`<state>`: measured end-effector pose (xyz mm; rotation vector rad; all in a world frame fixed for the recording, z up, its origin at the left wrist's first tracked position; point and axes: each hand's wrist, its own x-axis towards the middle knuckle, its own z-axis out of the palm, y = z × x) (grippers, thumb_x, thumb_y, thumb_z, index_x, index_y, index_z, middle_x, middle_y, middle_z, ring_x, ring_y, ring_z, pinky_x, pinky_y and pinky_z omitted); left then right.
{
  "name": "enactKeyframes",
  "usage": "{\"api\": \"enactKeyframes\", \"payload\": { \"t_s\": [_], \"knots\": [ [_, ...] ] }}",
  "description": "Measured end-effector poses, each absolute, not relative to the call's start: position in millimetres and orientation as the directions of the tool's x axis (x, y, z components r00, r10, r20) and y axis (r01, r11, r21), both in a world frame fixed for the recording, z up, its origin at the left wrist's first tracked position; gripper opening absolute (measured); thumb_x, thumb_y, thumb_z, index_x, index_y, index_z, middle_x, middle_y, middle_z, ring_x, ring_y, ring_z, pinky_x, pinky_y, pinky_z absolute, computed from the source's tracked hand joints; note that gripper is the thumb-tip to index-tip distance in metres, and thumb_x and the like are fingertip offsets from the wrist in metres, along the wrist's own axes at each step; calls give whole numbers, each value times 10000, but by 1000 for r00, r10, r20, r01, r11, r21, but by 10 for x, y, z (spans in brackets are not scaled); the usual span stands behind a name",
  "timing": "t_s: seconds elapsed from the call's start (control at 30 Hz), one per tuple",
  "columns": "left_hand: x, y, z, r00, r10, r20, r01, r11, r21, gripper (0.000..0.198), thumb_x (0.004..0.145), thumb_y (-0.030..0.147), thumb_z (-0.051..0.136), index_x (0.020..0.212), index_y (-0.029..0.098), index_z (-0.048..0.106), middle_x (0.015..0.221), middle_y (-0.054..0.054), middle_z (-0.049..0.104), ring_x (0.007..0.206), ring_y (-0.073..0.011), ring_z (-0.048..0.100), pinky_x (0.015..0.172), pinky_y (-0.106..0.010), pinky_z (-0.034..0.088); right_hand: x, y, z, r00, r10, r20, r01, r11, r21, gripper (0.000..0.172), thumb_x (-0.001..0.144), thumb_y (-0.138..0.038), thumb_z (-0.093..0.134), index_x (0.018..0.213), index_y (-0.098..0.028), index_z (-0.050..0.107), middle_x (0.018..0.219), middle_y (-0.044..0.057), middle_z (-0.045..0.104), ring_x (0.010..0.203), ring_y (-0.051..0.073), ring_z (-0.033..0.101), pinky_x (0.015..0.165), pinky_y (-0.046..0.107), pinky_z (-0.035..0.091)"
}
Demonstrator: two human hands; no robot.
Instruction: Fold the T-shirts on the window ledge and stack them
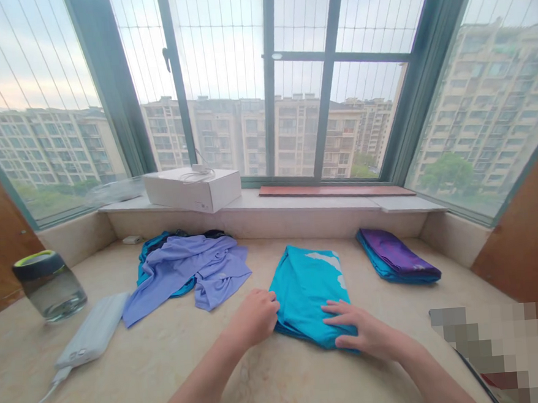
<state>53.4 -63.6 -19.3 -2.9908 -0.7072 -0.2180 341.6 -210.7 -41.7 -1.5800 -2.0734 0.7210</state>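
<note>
A folded turquoise garment [309,284] with white patches lies on the marble counter [179,361] in front of me. My left hand [256,316] is curled at its left edge, fingers pinching the fabric. My right hand [358,330] lies flat on the garment's near right corner, fingers spread. To the left sprawls an unfolded lavender shirt [195,271] over another turquoise piece. At the right rests a folded stack, purple on top of blue [397,257].
A white power bank [94,330] with a cable lies at the left, beside a clear jar with a dark green-rimmed lid [49,284]. A white box [192,188] sits on the window ledge. A blurred patch covers the lower right corner.
</note>
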Motion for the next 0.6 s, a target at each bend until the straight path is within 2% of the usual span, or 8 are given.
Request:
{"api": "enactKeyframes", "payload": {
  "t_s": [0.07, 0.13, 0.2, 0.3, 0.4, 0.47, 0.6],
  "knots": [
    [562, -694, -209, 869, 424, 255, 427, -903, 47, 238, 943, 258, 538, 1094, 202, 713, 1167, -137, 701, 1103, -291, 654, 970, -436, 513, 3384, -2063, -475, -245, 968, 61, 743, 228, -630, 406, 930, -514, 630, 1285, -330, 696, 1498, 66, 547, 1436, 334, 420, 1183, 564, 320],
    [602, -757, -234, 854, 423, 302, 411, -905, 107, 383, 946, 364, 555, 1288, 209, 634, 1354, -140, 628, 1244, -319, 583, 1044, -474, 480, 3311, -1975, -522, -230, 968, 105, 762, 246, -600, 354, 957, -479, 594, 1232, -300, 729, 1439, 83, 599, 1360, 328, 505, 1151, 538, 364],
    [646, -818, -256, 853, 443, 276, 418, -896, 147, 478, 937, 423, 560, 1355, 195, 590, 1412, -148, 594, 1287, -347, 551, 1070, -511, 458, 3224, -1852, -554, -222, 964, 149, 782, 267, -563, 311, 978, -400, 560, 1201, -267, 731, 1346, 96, 656, 1244, 300, 586, 1093, 486, 423],
    [697, -878, -267, 847, 483, 223, 443, -872, 208, 509, 929, 443, 557, 1369, 186, 578, 1374, -147, 625, 1253, -353, 572, 1073, -524, 443, 3095, -1634, -577, -184, 963, 198, 811, 263, -522, 272, 971, -278, 516, 1160, -225, 706, 1214, 105, 700, 1125, 281, 624, 1009, 441, 464],
    [721, -876, -256, 822, 535, 195, 487, -837, 248, 538, 898, 375, 594, 1401, 189, 548, 1290, -139, 673, 1178, -337, 612, 1043, -502, 455, 2989, -1472, -580, -114, 968, 225, 808, 222, -546, 261, 976, -266, 476, 1123, -200, 680, 1138, 117, 710, 1060, 283, 642, 951, 427, 483],
    [728, -848, -246, 795, 580, 177, 534, -808, 248, 564, 861, 249, 603, 1418, 188, 533, 1245, -134, 694, 1141, -330, 631, 1015, -485, 463, 2956, -1451, -581, -90, 965, 247, 762, 226, -607, 274, 993, -313, 459, 1141, -200, 660, 1109, 113, 713, 1017, 272, 658, 914, 404, 502],
    [733, -791, -224, 751, 642, 154, 594, -758, 268, 489, 804, 51, 496, 1241, 213, 644, 1127, -96, 744, 1065, -305, 679, 911, -408, 488, 3014, -1638, -590, -53, 957, 284, 665, 246, -705, 352, 988, -453, 497, 1212, -223, 643, 1144, 111, 712, 1046, 276, 663, 942, 410, 513]
  ]
}}
